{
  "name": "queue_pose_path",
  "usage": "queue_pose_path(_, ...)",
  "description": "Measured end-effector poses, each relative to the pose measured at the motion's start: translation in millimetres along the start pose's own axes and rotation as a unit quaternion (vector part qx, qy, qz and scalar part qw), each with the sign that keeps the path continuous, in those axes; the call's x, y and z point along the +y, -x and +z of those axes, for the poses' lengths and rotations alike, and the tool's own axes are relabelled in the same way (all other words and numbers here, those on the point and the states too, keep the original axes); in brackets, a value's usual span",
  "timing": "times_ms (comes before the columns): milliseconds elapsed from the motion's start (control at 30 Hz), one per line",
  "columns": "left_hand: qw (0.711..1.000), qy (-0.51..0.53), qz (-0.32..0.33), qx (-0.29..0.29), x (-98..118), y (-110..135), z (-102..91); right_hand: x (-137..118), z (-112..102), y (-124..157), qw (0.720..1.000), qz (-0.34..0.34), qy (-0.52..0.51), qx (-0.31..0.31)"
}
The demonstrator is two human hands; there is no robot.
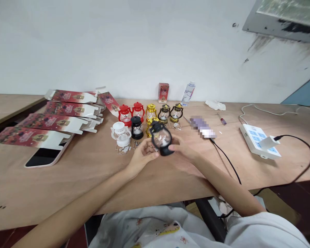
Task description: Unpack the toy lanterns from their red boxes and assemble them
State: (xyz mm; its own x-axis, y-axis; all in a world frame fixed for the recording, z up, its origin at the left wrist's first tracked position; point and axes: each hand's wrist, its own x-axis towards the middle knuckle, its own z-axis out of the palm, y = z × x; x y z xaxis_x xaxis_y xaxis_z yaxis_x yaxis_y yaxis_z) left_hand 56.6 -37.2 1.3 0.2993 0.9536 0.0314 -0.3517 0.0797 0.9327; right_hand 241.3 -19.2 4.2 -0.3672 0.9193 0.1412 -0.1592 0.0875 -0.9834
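A small black lantern (161, 139) with a clear globe is held tilted just above the table. My right hand (181, 147) grips its base, thumb in front. On the other side my left hand (144, 154) has curled fingers and its thumb tip at the base's edge; its fingertips are partly hidden. Just behind stands a gold lantern (149, 130), mostly covered by the held one. Around it are another black lantern (137, 128), a white lantern (121, 134), two red lanterns (125, 115), a second gold lantern (151, 111) and two bronze-coloured lanterns (164, 113).
Red printed boxes (54, 122), opened and flattened, lie at the left over a phone (45, 157). An upright box (163, 92) and a water bottle (188, 93) stand by the wall. Rightward are a blurred-out phone (203, 127), screwdriver (222, 119), and power strip (259, 142) with cables.
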Motion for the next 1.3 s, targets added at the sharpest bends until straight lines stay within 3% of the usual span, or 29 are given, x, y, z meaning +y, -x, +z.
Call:
queue_pose_path(133,0.989,-0.140,0.014,-0.054,-5.9,0.0,-5.9,-2.6,-19.4,-9.7,0.984,-0.050,-0.033,0.170)
queue_pose_path(233,0.955,-0.271,0.055,-0.106,-11.5,2.9,-7.5,6.4,-37.0,-18.4,0.950,-0.114,0.019,0.290)
queue_pose_path(367,0.908,-0.373,0.107,-0.159,-13.4,6.2,-6.7,25.8,-57.3,-29.6,0.923,-0.135,0.068,0.355)
queue_pose_path(533,0.888,-0.407,0.125,-0.175,-12.2,6.5,-6.7,40.6,-68.2,-38.6,0.926,-0.115,0.117,0.340)
queue_pose_path(767,0.865,-0.446,0.123,-0.196,-12.1,6.9,-7.6,39.3,-70.8,-37.4,0.933,-0.063,0.202,0.292)
queue_pose_path(967,0.836,-0.489,0.129,-0.211,-10.7,6.7,-5.7,38.2,-64.0,-33.6,0.965,-0.032,0.148,0.213)
queue_pose_path(1300,0.829,-0.498,0.133,-0.218,-12.8,6.9,-6.2,34.6,-59.9,-30.1,0.983,-0.010,0.139,0.123)
